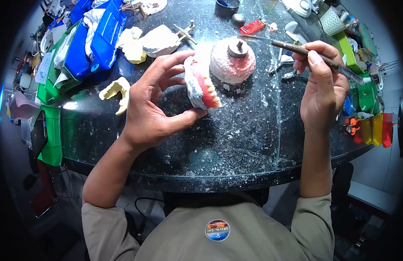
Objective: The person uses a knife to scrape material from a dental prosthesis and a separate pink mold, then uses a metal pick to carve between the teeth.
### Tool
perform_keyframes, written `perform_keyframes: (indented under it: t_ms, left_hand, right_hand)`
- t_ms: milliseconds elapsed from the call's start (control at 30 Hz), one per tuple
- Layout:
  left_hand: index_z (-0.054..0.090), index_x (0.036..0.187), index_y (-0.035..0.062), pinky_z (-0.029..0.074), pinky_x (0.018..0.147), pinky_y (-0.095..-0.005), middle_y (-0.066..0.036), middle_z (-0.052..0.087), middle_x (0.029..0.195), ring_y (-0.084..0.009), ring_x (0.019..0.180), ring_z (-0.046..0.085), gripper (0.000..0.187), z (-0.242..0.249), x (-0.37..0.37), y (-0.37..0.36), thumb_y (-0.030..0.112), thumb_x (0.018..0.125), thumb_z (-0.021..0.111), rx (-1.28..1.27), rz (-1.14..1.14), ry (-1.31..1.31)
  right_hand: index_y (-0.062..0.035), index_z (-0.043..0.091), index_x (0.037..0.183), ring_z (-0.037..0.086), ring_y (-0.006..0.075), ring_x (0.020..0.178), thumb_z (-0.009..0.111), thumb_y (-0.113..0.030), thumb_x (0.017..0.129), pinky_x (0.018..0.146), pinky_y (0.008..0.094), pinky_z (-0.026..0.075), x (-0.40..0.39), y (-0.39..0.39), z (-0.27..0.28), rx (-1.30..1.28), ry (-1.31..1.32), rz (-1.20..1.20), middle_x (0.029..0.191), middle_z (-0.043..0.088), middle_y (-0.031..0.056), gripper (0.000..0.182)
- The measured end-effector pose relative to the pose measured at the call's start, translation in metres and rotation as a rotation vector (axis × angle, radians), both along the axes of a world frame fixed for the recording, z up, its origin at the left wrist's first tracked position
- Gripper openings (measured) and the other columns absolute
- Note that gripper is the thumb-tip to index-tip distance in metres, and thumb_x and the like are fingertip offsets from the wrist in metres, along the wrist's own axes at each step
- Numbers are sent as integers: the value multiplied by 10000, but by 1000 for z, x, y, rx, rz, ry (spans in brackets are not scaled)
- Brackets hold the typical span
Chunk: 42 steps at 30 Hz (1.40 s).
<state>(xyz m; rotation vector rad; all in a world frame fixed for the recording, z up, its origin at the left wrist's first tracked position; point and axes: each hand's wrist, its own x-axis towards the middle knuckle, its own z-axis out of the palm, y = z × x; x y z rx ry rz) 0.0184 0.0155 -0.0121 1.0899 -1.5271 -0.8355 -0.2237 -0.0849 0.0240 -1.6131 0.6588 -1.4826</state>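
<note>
My left hand (160, 98) grips a denture model (204, 87) by its edges, thumb below and fingers above. Pink wax and a row of cream teeth face right, with a whitish-grey cast behind them. In my right hand (321, 80) a thin wax knife (292, 47) is pinched between thumb and fingers, its blade pointing left, apart from the model. Just behind the model stands an alcohol burner (233, 63), its round body crusted with pink and white wax under a metal collar. I cannot make out a flame.
A cream horseshoe-shaped piece (116, 93) lies left of my left hand. White plaster casts (160, 41) sit behind it, near blue bins (106, 37) and a green bin (51, 130). At the back are a dark cup (226, 8) and a red wax block (252, 27). Coloured containers (377, 129) line the right edge.
</note>
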Motion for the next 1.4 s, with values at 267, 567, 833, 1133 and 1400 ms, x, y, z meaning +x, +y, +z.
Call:
perform_keyframes:
  t_ms: [267,567,833,1133,1400]
  left_hand:
    - [421,1258,-36,406,978,-350,-124,493,1207,-211,1124,505,754,-1,0,-1,-50,556,699,-25,-18,1]
    - [471,1243,27,444,935,-320,-93,498,1173,-168,1075,525,695,-1,-1,-2,-25,589,703,-97,-9,-45]
    - [434,1253,-34,400,980,-350,-120,494,1205,-202,1102,523,741,-2,0,-2,-46,566,713,-86,-9,-49]
    - [454,1246,1,427,954,-331,-106,493,1204,-184,1106,512,703,-3,-1,-2,-32,589,701,-107,-4,-32]
    - [437,1265,18,450,910,-324,-98,515,1186,-183,1079,536,724,-5,1,-2,25,597,717,-61,-4,31]
  right_hand:
    - [47,565,935,590,110,685,544,-59,818,637,207,459,2,7,3,-13,-13,40,773,623,108,159]
    - [21,491,925,478,138,613,523,-109,756,584,247,412,12,40,7,-367,269,145,750,530,141,215]
    - [15,493,928,486,142,633,533,-84,747,590,250,418,13,43,7,-404,284,153,746,533,138,209]
    - [13,491,926,485,142,627,535,-90,751,586,251,418,14,43,7,-427,285,153,744,531,137,208]
    - [46,509,954,503,156,643,493,-110,806,585,243,398,6,32,11,-198,136,19,772,549,129,216]
